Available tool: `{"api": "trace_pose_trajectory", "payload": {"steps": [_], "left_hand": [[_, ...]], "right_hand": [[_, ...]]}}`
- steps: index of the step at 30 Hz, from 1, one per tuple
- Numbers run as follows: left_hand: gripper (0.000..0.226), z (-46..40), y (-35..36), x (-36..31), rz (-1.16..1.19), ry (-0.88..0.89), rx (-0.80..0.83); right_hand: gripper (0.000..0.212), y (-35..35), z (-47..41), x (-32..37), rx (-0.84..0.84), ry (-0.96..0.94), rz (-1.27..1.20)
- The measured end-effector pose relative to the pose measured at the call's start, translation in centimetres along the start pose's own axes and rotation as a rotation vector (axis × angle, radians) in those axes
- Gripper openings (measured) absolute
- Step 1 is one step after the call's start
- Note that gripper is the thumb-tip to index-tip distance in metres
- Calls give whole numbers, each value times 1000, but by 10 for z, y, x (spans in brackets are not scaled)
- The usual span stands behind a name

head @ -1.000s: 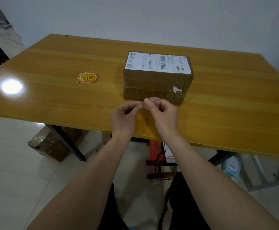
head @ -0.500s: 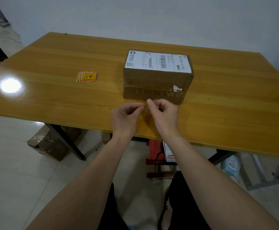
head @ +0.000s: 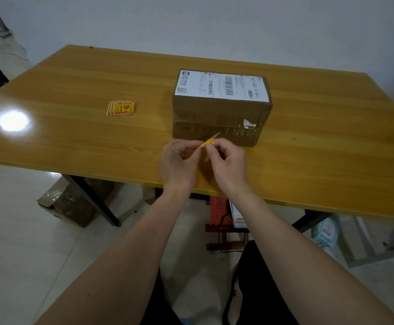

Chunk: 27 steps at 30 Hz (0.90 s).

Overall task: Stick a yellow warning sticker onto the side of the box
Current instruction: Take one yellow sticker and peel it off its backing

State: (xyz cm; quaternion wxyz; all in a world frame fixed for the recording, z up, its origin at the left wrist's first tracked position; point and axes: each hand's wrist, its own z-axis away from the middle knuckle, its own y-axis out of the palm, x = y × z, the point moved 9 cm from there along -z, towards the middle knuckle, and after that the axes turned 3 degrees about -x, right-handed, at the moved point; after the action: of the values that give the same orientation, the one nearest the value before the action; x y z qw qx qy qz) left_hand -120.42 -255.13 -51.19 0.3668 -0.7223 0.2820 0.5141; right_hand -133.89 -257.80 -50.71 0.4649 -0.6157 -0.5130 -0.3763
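A brown cardboard box (head: 217, 118) with a white shipping label on top stands in the middle of the wooden table (head: 74, 137). Just in front of its near side, my left hand (head: 179, 160) and my right hand (head: 226, 160) pinch a small yellow warning sticker (head: 207, 142) between their fingertips. The sticker is bent, one pale corner sticking up toward the box. It does not touch the box. A small stack of the same yellow stickers (head: 121, 108) lies on the table to the left of the box.
The table's near edge runs just under my wrists. Below it are black table legs, a cardboard box on the floor (head: 74, 202) at the left and a red crate (head: 219, 212) under the middle. A bright lamp reflection shines on the table's left part.
The yellow face of the sticker now shows between my fingertips, where before it was hidden. My hands have stayed in front of the box.
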Motion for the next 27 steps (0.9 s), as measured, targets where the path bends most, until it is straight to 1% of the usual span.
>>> {"api": "trace_pose_trajectory", "payload": {"steps": [2,4,5,6,8,10,12,14,17,18,21,23,26,27], "left_hand": [[26,-1,-3,3,38,-43,-28],[16,-1,-6,9,101,-117,-35],[9,-1,-6,11,145,-149,-23],[6,-1,-5,11,182,-164,-5],[7,0,-3,9,229,-161,37],[11,2,0,7,219,-153,69],[14,2,4,9,183,-159,92],[18,0,6,7,130,-126,101],[37,-1,5,0,119,-51,102],[39,-1,5,-2,114,-37,101],[30,3,5,-3,101,-19,93],[21,3,4,1,96,-37,62],[9,3,1,10,119,-102,8],[8,3,0,12,138,-121,-10]], "right_hand": [[18,2,1,3,20,-29,13],[15,1,2,4,12,-29,7],[13,-1,1,2,-15,-13,-16],[11,-5,0,1,-56,9,-49],[12,-15,-1,-2,-149,48,-106],[12,-20,-2,-5,-191,67,-120],[3,-20,-3,-6,-184,70,-74],[10,-21,-3,-8,-191,55,-12],[11,-18,-2,-3,-185,-25,85],[12,-15,-1,-1,-175,-58,122],[15,-8,2,6,-138,-155,214],[14,-5,4,10,-121,-187,233],[3,-11,3,7,-165,-118,161],[4,-14,3,5,-178,-74,126]]}}
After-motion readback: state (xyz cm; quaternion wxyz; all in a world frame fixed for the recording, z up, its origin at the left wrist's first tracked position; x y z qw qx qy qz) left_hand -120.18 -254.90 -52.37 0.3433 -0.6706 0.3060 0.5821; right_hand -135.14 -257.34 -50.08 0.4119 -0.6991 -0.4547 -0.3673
